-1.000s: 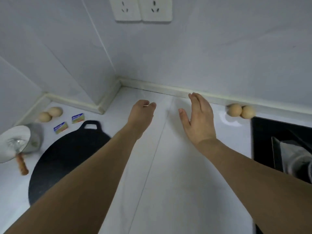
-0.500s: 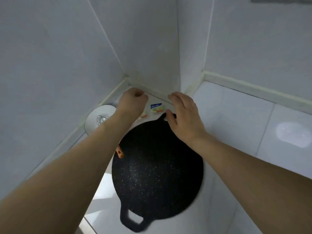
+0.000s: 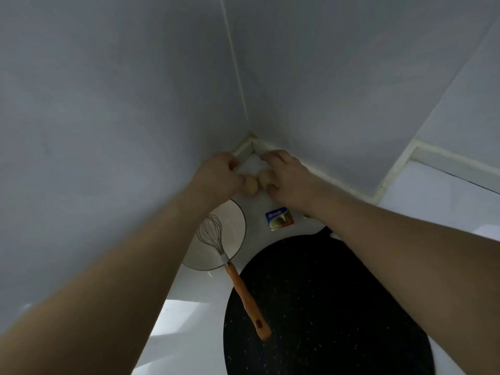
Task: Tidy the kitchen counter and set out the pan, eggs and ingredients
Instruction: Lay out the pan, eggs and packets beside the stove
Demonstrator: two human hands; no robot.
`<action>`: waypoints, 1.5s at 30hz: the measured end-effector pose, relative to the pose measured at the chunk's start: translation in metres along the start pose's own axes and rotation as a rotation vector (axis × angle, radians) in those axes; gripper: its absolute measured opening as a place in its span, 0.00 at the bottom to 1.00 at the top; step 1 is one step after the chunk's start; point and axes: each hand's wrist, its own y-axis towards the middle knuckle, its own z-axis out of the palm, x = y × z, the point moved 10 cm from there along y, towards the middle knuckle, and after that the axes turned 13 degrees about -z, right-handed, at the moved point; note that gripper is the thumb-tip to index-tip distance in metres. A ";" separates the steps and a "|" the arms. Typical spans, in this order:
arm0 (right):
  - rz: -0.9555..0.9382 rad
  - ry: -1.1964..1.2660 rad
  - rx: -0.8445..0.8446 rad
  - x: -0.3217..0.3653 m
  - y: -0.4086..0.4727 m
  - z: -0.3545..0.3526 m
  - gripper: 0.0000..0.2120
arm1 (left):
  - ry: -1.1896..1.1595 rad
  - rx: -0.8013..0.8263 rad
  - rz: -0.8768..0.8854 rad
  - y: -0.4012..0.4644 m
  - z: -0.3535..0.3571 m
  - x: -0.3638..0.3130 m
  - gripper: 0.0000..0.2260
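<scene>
Two pale brown eggs lie in the far corner of the white counter. My left hand [image 3: 220,173] curls round the left egg [image 3: 251,186], and my right hand [image 3: 288,175] curls round the right egg [image 3: 264,176]. A black speckled flat pan [image 3: 324,307] lies near me under my right forearm. A small blue and yellow butter packet [image 3: 279,218] sits between the eggs and the pan. A wire whisk with an orange handle [image 3: 244,290] rests in a white bowl [image 3: 235,228], its handle reaching over the pan's edge.
Grey walls close in on the corner at left and behind. A wall column juts out at the right, with more white counter [image 3: 446,201] beyond it. A bright patch of bare counter [image 3: 184,318] lies left of the pan.
My view has swung left and down into the corner. Both hands moved from above the pan's handle to the two eggs and closed round them.
</scene>
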 end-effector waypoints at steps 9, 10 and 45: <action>-0.062 -0.084 0.326 -0.015 0.023 0.032 0.26 | 0.239 0.112 0.087 0.025 0.043 -0.007 0.18; -0.065 -0.089 0.330 -0.015 0.024 0.032 0.25 | 0.248 0.109 0.094 0.025 0.044 -0.010 0.17; 0.157 0.066 -0.265 -0.007 -0.238 -0.126 0.28 | 0.073 0.027 0.252 -0.168 0.049 -0.126 0.21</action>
